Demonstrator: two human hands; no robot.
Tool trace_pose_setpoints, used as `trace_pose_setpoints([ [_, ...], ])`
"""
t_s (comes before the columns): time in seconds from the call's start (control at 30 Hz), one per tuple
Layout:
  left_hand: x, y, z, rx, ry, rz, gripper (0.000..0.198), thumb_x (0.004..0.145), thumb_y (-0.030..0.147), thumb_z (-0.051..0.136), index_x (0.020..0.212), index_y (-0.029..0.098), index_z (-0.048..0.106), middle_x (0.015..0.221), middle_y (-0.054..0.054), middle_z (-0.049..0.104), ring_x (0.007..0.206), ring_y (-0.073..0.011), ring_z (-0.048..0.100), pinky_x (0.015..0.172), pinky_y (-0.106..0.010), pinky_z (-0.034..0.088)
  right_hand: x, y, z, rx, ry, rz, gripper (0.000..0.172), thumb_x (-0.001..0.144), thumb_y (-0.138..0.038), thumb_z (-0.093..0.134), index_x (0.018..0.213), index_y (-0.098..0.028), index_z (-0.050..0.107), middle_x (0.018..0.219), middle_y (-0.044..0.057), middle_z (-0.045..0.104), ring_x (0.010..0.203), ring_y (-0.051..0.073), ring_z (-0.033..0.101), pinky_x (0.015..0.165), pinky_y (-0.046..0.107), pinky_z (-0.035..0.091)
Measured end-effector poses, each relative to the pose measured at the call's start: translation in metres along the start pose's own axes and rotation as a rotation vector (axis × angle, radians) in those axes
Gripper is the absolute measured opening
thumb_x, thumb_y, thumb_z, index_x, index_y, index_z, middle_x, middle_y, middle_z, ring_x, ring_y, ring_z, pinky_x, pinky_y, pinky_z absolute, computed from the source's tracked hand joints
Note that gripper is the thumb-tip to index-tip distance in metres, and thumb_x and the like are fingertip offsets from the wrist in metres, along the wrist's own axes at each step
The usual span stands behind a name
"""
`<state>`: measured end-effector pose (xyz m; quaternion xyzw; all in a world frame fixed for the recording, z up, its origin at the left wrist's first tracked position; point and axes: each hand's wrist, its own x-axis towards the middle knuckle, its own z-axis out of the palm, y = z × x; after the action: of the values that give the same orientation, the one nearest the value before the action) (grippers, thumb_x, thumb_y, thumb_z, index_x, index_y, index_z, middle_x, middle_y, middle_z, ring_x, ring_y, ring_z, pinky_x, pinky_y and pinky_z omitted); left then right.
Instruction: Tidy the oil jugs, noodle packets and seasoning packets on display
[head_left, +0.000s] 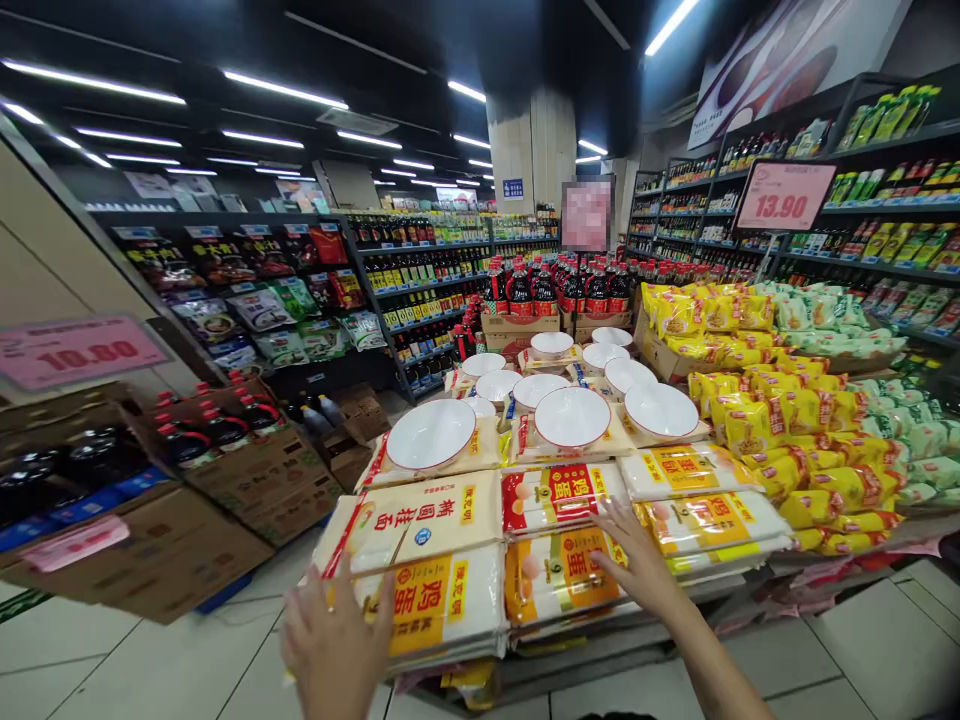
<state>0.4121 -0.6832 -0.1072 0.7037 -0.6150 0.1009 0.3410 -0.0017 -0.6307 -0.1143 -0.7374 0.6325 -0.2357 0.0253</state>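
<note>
My left hand (334, 645) is at the front edge of a stack of white noodle packs with yellow and red labels (431, 600); its fingers are spread and rest against the pack's near side. My right hand (637, 565) reaches forward with fingers stretched out, lying flat on a yellow and red labelled noodle pack (559, 575) in the middle stack. Neither hand grips anything. Behind these stacks, several white bowls with red rims (574, 415) sit on more noodle packs.
Yellow snack bags (787, 420) and pale green bags (900, 430) are piled at the right. Cardboard boxes of dark sauce bottles (225, 440) stand at the left under a 10.00 price sign (75, 350). Shelves of bottles (435, 270) line the back. Tiled floor (150, 670) lies in front.
</note>
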Motion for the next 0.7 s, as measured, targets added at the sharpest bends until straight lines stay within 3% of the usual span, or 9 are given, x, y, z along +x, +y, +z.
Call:
trace_pose_setpoints([
  [0.07, -0.049, 0.021, 0.013, -0.026, -0.095, 0.138, 0.070, 0.099, 0.054, 0.033, 0.156, 0.014, 0.037, 0.163, -0.024, 0.025, 0.154, -0.0423, 0.013, 0.119, -0.065, 0.025, -0.024, 0.028, -0.016, -0.055, 0.326, 0.061, 0.058, 0.101, -0.042, 0.046, 0.157, -0.026, 0.039, 0.165, 0.006, 0.029, 0.154, 0.026, 0.023, 0.124, 0.050, 0.027],
  [0.13, -0.084, 0.039, 0.030, -0.017, -0.156, 0.186, 0.066, 0.100, 0.049, 0.031, 0.159, 0.018, 0.032, 0.164, -0.023, 0.023, 0.153, -0.0450, 0.015, 0.114, -0.074, 0.022, -0.045, 0.058, -0.019, -0.164, 0.531, 0.188, 0.066, 0.100, -0.050, 0.046, 0.159, -0.022, 0.035, 0.167, 0.010, 0.024, 0.155, 0.032, 0.020, 0.123, 0.057, 0.025],
  [0.2, -0.099, 0.051, 0.043, -0.013, -0.162, 0.149, 0.064, 0.101, 0.045, 0.030, 0.161, 0.021, 0.027, 0.164, -0.023, 0.023, 0.153, -0.0456, 0.016, 0.113, -0.078, 0.019, -0.061, 0.086, -0.015, -0.247, 0.522, 0.247, 0.072, 0.099, -0.059, 0.043, 0.159, -0.020, 0.034, 0.167, 0.013, 0.022, 0.154, 0.035, 0.019, 0.121, 0.062, 0.024],
  [0.3, -0.099, 0.062, 0.049, -0.018, -0.111, 0.076, 0.064, 0.102, 0.044, 0.031, 0.162, 0.024, 0.021, 0.164, -0.022, 0.024, 0.154, -0.0430, 0.015, 0.116, -0.076, 0.015, -0.073, 0.113, -0.005, -0.291, 0.409, 0.255, 0.070, 0.099, -0.062, 0.041, 0.157, -0.023, 0.039, 0.166, 0.012, 0.026, 0.154, 0.036, 0.021, 0.120, 0.064, 0.023],
  [0.4, -0.096, 0.066, 0.051, -0.058, -0.037, 0.092, 0.065, 0.103, 0.045, 0.032, 0.163, 0.027, 0.016, 0.165, -0.019, 0.022, 0.154, -0.0412, 0.016, 0.118, -0.074, 0.013, -0.074, 0.121, -0.003, -0.286, 0.365, 0.257, 0.068, 0.098, -0.060, 0.045, 0.157, -0.026, 0.040, 0.165, 0.011, 0.029, 0.153, 0.036, 0.022, 0.120, 0.064, 0.022],
  [0.47, -0.105, 0.069, 0.057, -0.089, 0.039, 0.064, 0.070, 0.102, 0.046, 0.034, 0.163, 0.023, 0.010, 0.167, -0.020, 0.011, 0.154, -0.0425, 0.010, 0.118, -0.073, 0.014, -0.073, 0.120, -0.006, -0.272, 0.366, 0.234, 0.068, 0.098, -0.060, 0.047, 0.157, -0.026, 0.039, 0.165, 0.011, 0.029, 0.153, 0.036, 0.023, 0.120, 0.064, 0.021],
  [0.6, -0.164, 0.070, 0.072, -0.092, 0.145, -0.147, 0.084, 0.098, 0.050, 0.039, 0.162, 0.011, 0.001, 0.167, -0.024, -0.003, 0.154, -0.0432, -0.003, 0.121, -0.067, 0.017, -0.082, 0.118, -0.014, -0.237, 0.367, 0.124, 0.068, 0.098, -0.054, 0.051, 0.159, -0.029, 0.034, 0.161, 0.012, 0.037, 0.150, 0.040, 0.028, 0.115, 0.069, 0.027],
  [0.7, -0.230, 0.063, 0.072, -0.140, 0.042, -0.216, 0.090, 0.089, 0.054, 0.045, 0.163, 0.018, 0.008, 0.164, -0.021, 0.025, 0.153, -0.0427, 0.016, 0.119, -0.066, 0.026, -0.104, 0.119, -0.004, -0.176, 0.360, -0.023, 0.056, 0.097, -0.041, 0.054, 0.152, -0.034, 0.044, 0.154, 0.011, 0.047, 0.145, 0.042, 0.038, 0.106, 0.070, 0.038],
])
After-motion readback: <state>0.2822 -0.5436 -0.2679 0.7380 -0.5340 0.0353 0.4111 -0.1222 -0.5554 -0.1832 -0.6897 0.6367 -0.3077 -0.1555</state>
